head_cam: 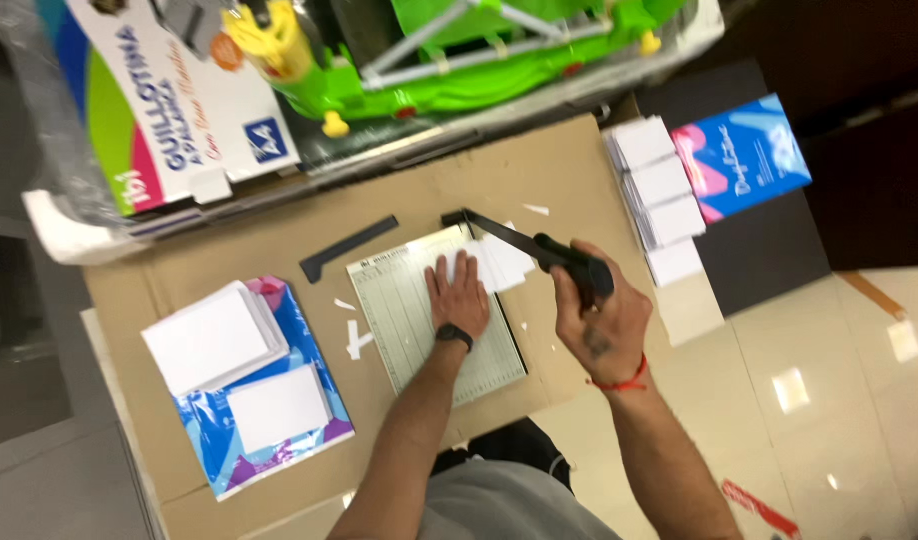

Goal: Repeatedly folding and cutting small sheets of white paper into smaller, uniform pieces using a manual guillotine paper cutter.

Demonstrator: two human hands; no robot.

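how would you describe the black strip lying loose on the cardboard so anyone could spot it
Start at the brown cardboard sheet covering the work surface and find the pale green cutting board in its middle. Just up and left of the board lies the black strip, slanted, flat, touched by neither hand. Unlike the white paper scraps nearby, it is long, dark and flared at one end.

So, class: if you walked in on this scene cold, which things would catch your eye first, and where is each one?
First, the paper cutter at the centre of the cardboard-covered table: the left hand presses white paper flat on it while the right hand grips the raised blade handle. Next, the bright green plastic toy along the far edge. Then the stacks of white cards lying at left.
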